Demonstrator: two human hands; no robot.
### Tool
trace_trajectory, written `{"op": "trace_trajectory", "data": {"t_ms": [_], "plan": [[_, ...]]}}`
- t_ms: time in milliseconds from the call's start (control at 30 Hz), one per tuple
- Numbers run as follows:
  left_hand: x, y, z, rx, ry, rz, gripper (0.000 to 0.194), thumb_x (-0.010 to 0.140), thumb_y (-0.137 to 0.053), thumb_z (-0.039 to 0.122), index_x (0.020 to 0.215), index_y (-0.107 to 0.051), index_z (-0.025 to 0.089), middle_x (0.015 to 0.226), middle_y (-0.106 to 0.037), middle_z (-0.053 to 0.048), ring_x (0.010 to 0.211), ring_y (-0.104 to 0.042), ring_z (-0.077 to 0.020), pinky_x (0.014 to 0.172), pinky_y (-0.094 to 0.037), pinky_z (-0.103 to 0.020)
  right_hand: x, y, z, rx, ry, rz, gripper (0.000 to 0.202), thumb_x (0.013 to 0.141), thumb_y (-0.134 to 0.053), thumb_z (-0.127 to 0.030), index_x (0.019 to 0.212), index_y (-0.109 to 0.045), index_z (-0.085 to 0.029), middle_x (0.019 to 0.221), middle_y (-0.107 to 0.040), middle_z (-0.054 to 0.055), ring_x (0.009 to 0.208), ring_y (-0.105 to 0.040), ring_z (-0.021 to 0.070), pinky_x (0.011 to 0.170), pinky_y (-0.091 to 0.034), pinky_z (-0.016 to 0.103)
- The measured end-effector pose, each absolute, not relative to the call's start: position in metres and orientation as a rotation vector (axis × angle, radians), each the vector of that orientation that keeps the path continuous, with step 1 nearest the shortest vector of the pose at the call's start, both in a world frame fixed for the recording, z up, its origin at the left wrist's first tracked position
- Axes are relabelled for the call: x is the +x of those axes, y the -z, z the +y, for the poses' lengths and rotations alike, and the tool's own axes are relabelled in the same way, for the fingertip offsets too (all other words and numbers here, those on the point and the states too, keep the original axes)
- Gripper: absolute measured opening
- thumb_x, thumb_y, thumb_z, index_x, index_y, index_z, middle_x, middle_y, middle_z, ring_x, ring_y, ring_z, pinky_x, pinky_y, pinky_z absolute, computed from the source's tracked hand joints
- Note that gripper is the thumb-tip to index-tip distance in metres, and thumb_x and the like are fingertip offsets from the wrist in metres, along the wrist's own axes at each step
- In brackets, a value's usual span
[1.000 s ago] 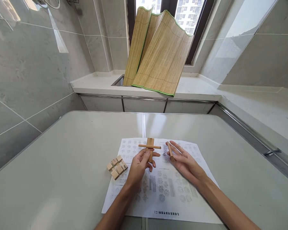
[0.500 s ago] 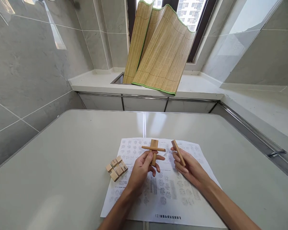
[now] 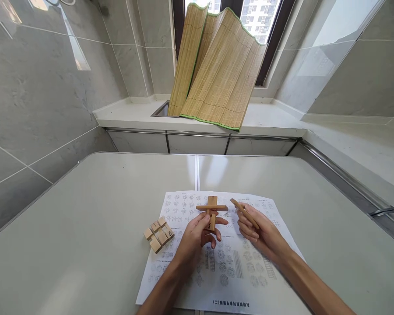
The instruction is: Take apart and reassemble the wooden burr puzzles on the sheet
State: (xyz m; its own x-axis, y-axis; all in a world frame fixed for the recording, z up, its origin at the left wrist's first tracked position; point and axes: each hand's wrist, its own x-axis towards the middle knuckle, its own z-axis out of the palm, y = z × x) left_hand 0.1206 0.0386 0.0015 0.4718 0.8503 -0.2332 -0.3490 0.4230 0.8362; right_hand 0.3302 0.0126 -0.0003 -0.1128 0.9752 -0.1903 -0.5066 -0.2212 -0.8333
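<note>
My left hand [image 3: 197, 234] is closed on two wooden puzzle pieces set crosswise: an upright notched piece [image 3: 212, 201] and a thin stick [image 3: 203, 207] lying across it. Between the thumb and fingers of my right hand [image 3: 258, 227] is a single wooden puzzle stick [image 3: 244, 213], tilted with its upper end toward the cross. A small gap separates that stick from the crossed pieces. Left of my left hand, several notched wooden blocks [image 3: 159, 234] lie grouped together, partly over the edge of a printed paper sheet [image 3: 170, 205]. Both hands are above this sheet.
The pale table [image 3: 85, 218] has a seam down its middle. Beyond it is a white ledge [image 3: 134, 114] with a folded bamboo mat [image 3: 223, 74] leaning against the window. Grey tiled walls [image 3: 52, 87] flank the table.
My right hand has turned its stick from steep to more slanted, its upper end now further left. The crossed pieces in my left hand have tilted slightly and sit a little lower in view.
</note>
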Motion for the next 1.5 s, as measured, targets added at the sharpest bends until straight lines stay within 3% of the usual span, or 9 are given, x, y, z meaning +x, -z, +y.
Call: {"op": "trace_trajectory", "data": {"t_ms": [167, 367, 500, 567, 633, 833, 933, 1133, 1500], "plan": [[0.124, 0.002, 0.037, 0.746, -0.757, 0.688, 0.043, 0.092, -0.068, 0.049, 0.11, -0.066, 0.01, 0.106, -0.074, -0.016, 0.062, -0.06, -0.0119, 0.05, -0.04, -0.023, 0.332, 0.011, 0.013, -0.959, -1.512, -0.754, 0.039, 0.091, -0.076, -0.054, 0.11, -0.07, -0.02, 0.068, -0.047, -0.005, 0.049, -0.029, 0.0081, 0.045, -0.031, 0.022], [0.127, 0.004, 0.034, 0.715, -0.684, 0.626, 0.041, 0.091, -0.071, 0.048, 0.108, -0.066, 0.011, 0.099, -0.073, -0.013, 0.061, -0.061, -0.012, 0.052, -0.042, -0.024, 0.333, 0.023, 0.015, -1.099, -1.356, -0.736, 0.041, 0.088, -0.079, -0.055, 0.114, -0.072, -0.023, 0.058, -0.048, -0.007, 0.052, -0.036, 0.0109, 0.051, -0.038, 0.023], [0.128, 0.006, 0.034, 0.684, -0.706, 0.631, 0.04, 0.09, -0.073, 0.045, 0.107, -0.066, 0.01, 0.098, -0.072, -0.013, 0.061, -0.061, -0.012, 0.054, -0.043, -0.024, 0.333, 0.017, 0.017, -1.018, -1.397, -0.632, 0.042, 0.084, -0.086, -0.047, 0.118, -0.077, -0.025, 0.099, -0.073, 0.004, 0.078, -0.061, 0.0159, 0.074, -0.055, 0.027], [0.128, 0.008, 0.035, 0.665, -0.724, 0.633, 0.04, 0.088, -0.075, 0.044, 0.107, -0.066, 0.01, 0.099, -0.072, -0.013, 0.062, -0.061, -0.0119, 0.055, -0.043, -0.025, 0.334, 0.014, 0.017, -0.986, -1.401, -0.592, 0.041, 0.082, -0.088, -0.043, 0.118, -0.078, -0.026, 0.122, -0.072, 0.005, 0.098, -0.065, 0.0192, 0.088, -0.057, 0.028], [0.128, 0.009, 0.035, 0.655, -0.736, 0.631, 0.04, 0.087, -0.076, 0.044, 0.106, -0.066, 0.01, 0.1, -0.072, -0.013, 0.061, -0.061, -0.012, 0.055, -0.042, -0.025, 0.335, 0.013, 0.018, -0.965, -1.41, -0.555, 0.044, 0.079, -0.091, -0.038, 0.12, -0.078, -0.026, 0.12, -0.073, 0.005, 0.103, -0.066, 0.0186, 0.092, -0.058, 0.026], [0.128, 0.01, 0.036, 0.612, -0.777, 0.622, 0.042, 0.084, -0.08, 0.045, 0.105, -0.066, 0.011, 0.099, -0.071, -0.011, 0.061, -0.061, -0.0116, 0.056, -0.041, -0.026, 0.339, 0.025, 0.021, -0.906, -1.453, -0.402, 0.04, 0.071, -0.097, -0.029, 0.107, -0.08, -0.021, 0.095, -0.076, 0.002, 0.08, -0.071, 0.0121, 0.077, -0.062, 0.015], [0.128, 0.009, 0.036, 0.61, -0.782, 0.627, 0.043, 0.083, -0.082, 0.045, 0.105, -0.067, 0.011, 0.097, -0.071, -0.01, 0.06, -0.061, -0.0115, 0.056, -0.041, -0.026, 0.339, 0.026, 0.021, -0.902, -1.476, -0.394, 0.039, 0.072, -0.097, -0.027, 0.106, -0.079, -0.023, 0.101, -0.078, 0.002, 0.078, -0.073, 0.0114, 0.077, -0.064, 0.015], [0.128, 0.007, 0.036, 0.568, -0.832, 0.639, 0.045, 0.08, -0.084, 0.045, 0.106, -0.066, 0.012, 0.092, -0.069, -0.006, 0.06, -0.059, -0.0105, 0.057, -0.04, -0.025, 0.337, 0.019, 0.02, -0.908, -1.548, -0.477, 0.039, 0.074, -0.095, -0.024, 0.109, -0.08, -0.02, 0.108, -0.079, 0.006, 0.101, -0.075, 0.0177, 0.093, -0.063, 0.022], [0.128, 0.007, 0.037, 0.601, -0.849, 0.669, 0.047, 0.081, -0.083, 0.047, 0.107, -0.066, 0.012, 0.094, -0.07, -0.008, 0.059, -0.059, -0.0116, 0.057, -0.039, -0.027, 0.338, 0.023, 0.022, -0.936, -1.545, -0.476, 0.039, 0.072, -0.096, -0.026, 0.108, -0.081, -0.02, 0.113, -0.079, 0.006, 0.089, -0.077, 0.0152, 0.085, -0.064, 0.019]]}}
